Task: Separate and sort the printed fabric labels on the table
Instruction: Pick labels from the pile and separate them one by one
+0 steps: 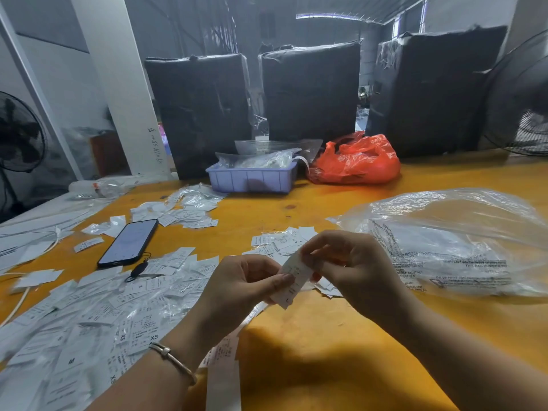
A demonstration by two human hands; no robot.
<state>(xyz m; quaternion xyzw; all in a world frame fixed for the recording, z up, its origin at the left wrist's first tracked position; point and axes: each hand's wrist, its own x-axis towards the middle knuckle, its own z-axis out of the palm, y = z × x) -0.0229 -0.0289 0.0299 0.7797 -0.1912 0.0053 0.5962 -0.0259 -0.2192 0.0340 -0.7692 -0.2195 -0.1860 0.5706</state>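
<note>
A white printed fabric label (292, 280) is held above the yellow table (326, 351) between both hands. My left hand (243, 283) pinches its lower left side, and my right hand (353, 265) grips its upper right end. A strip of joined labels (222, 369) hangs down under my left wrist. Several loose labels (103, 307) cover the table's left side. Smaller heaps of labels lie ahead of my hands (281, 241) and further back (184, 212).
A black phone (129, 243) lies among the labels at the left. A lilac tray (252, 179) with clear bags and a red plastic bag (355, 161) stand at the back. At the right lies a large clear bag (459, 241). Black wrapped bales (311, 90) line the far edge.
</note>
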